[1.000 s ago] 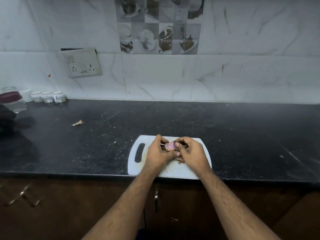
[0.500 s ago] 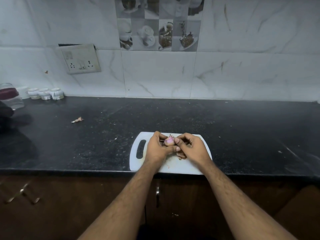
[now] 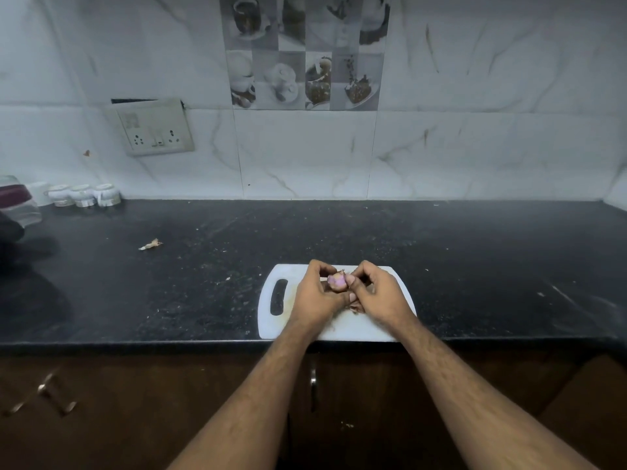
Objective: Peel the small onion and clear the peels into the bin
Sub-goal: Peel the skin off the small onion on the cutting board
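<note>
A small pink-purple onion (image 3: 337,281) is held between both hands just above a white cutting board (image 3: 271,320) at the counter's front edge. My left hand (image 3: 315,296) grips it from the left. My right hand (image 3: 376,293) pinches it from the right with thumb and fingertips at its skin. Brown peel pieces (image 3: 356,307) lie on the board under my right hand, mostly hidden. No bin is in view.
A loose peel scrap (image 3: 150,245) lies on the black counter (image 3: 475,266) to the left. Three small white cups (image 3: 84,195) and a clear container (image 3: 17,201) stand at the back left. A socket plate (image 3: 154,132) is on the tiled wall. Cabinet doors are below.
Both hands stay together on the onion over the board, turning it slightly. The view has shifted a little.
</note>
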`<state>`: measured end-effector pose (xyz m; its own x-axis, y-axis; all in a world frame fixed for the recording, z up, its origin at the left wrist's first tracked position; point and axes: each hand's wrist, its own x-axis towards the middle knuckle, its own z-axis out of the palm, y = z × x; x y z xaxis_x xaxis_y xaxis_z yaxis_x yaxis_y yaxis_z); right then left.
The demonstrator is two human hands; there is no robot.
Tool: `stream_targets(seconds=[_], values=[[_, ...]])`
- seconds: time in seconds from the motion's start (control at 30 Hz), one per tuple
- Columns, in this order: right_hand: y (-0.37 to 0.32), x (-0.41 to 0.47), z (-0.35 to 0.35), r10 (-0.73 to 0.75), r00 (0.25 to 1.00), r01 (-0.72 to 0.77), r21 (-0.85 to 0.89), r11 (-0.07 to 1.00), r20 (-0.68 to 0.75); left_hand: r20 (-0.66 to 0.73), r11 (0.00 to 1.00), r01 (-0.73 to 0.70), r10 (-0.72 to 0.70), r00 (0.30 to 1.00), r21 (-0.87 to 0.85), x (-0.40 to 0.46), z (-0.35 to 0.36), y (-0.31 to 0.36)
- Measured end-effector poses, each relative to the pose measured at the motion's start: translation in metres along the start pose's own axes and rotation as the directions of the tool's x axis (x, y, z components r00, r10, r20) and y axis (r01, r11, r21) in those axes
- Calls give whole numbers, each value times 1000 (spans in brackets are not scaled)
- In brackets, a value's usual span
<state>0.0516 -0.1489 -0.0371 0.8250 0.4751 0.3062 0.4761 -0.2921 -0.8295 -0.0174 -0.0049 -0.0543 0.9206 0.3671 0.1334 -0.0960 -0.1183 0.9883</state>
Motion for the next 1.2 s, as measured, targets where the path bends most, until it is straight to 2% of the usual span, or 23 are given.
stream_targets(seconds=[0.2,0.3,0.6,0.8,0.93,1.0,1.2], values=[[4,2,1,-31,1000,31,-107,994,7,57,982,11,0,998,-191,-2,-2,3],[6,5,2,-12,1000,12,-145,989,0,60,972,-4,18,998,-234,-2,-2,3],[7,6,2,98,990,-105,-71,992,-97,-9,977,-32,31,999,-209,3,0,0],[3,6,-1,32,985,-55,-133,990,-172,-26,984,-46,42,999,-172,1,1,3],[-1,2,-2,-45,994,46,3,999,-95,-27,983,-52,48,998,-175,0,3,5],[-2,0,-3,-70,994,72,19,997,-87,-8,981,-48,48,999,-189,-1,3,6],[-3,0,-2,-16,993,33,143,989,-113,23,981,-42,47,999,-188,-1,3,7]])
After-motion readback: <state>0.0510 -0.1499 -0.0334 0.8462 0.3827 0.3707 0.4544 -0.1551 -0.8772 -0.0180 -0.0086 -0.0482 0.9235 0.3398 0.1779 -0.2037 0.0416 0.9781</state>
